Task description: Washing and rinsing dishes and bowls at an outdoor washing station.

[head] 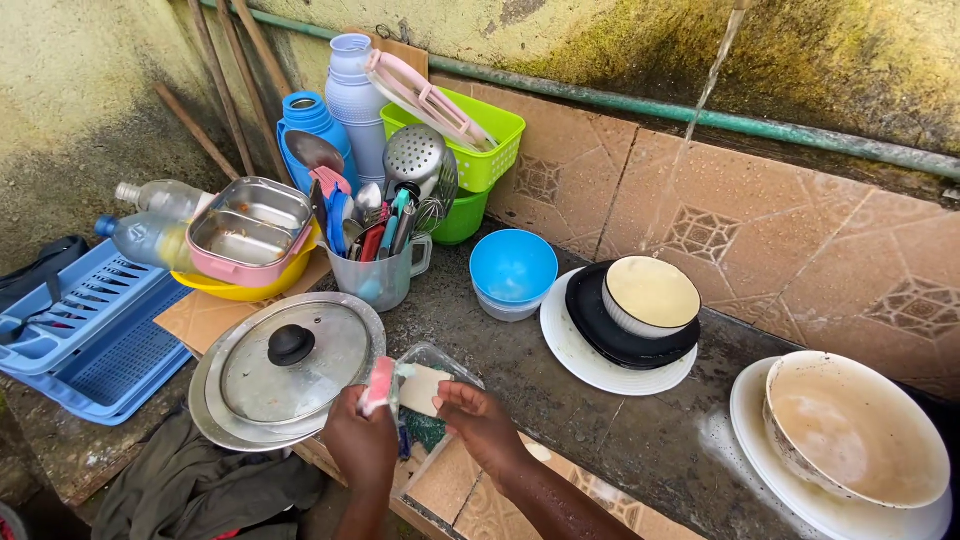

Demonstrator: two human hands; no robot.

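My left hand [360, 442] grips a pink sponge [379, 384] and presses it against a pale bar of soap [424, 388]. My right hand [482, 424] pinches the soap's near edge with its fingertips. The soap lies in a clear plastic tub [443, 360] at the front edge of the wet concrete counter [500, 350]; something green shows in the tub below the soap. Just left of my left hand sits a steel lid with a black knob [291, 345] on a round metal tray [215, 415].
A water stream [688, 135] falls toward a cream bowl [652, 292] stacked on black and white plates. Nearby are a blue bowl [513, 266], a large dirty bowl [855, 430] on a plate, a utensil jug [384, 272], a green basket [472, 135], a blue dish rack [90, 335] and a dark cloth [200, 490].
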